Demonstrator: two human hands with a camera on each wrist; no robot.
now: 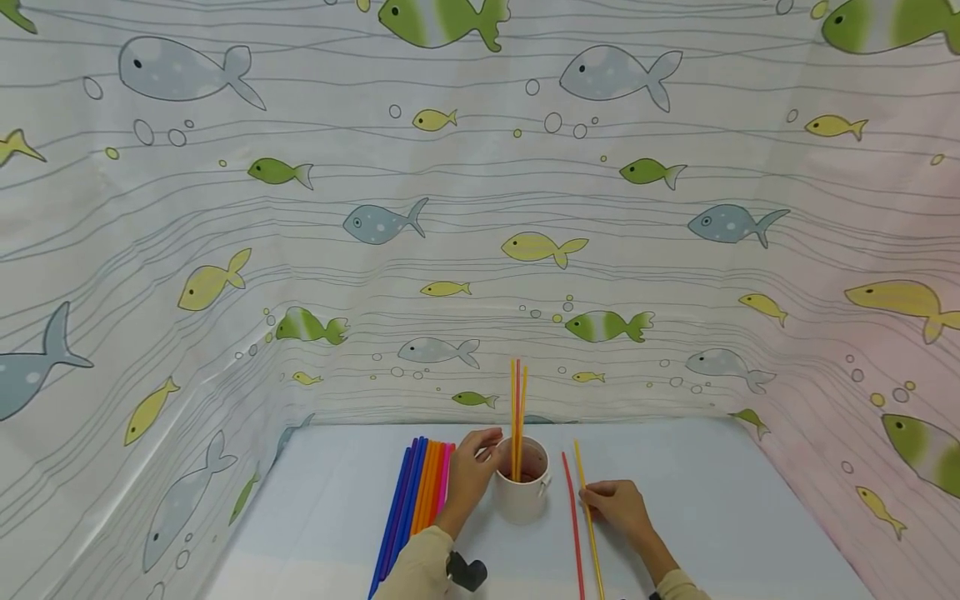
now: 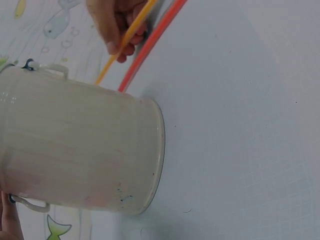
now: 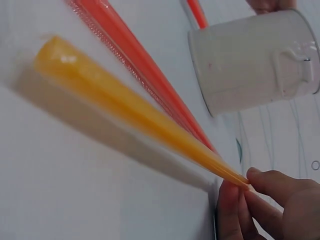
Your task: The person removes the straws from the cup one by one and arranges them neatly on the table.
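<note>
My right hand [image 1: 618, 507] pinches a yellow straw [image 3: 125, 112] between thumb and fingers, its near end tilted off the white table. Alongside it runs a red straw [image 1: 574, 525], untouched by either hand. Between my hands stands a white pot [image 1: 521, 500] with small side handles, holding several yellow and red straws [image 1: 517, 417] upright. Against the pot's left rim is my left hand [image 1: 472, 475], its fingers loosely bent and not closed around it. The left wrist view shows the pot [image 2: 85, 140] large, with only part of the left fingers at the lower left edge.
To the left of the left hand lies a row of blue, purple, orange, red and pink straws [image 1: 416, 483], partly behind the forearm. The white table [image 1: 712, 500] is bordered by a fish-patterned curtain [image 1: 480, 183] at the back and sides.
</note>
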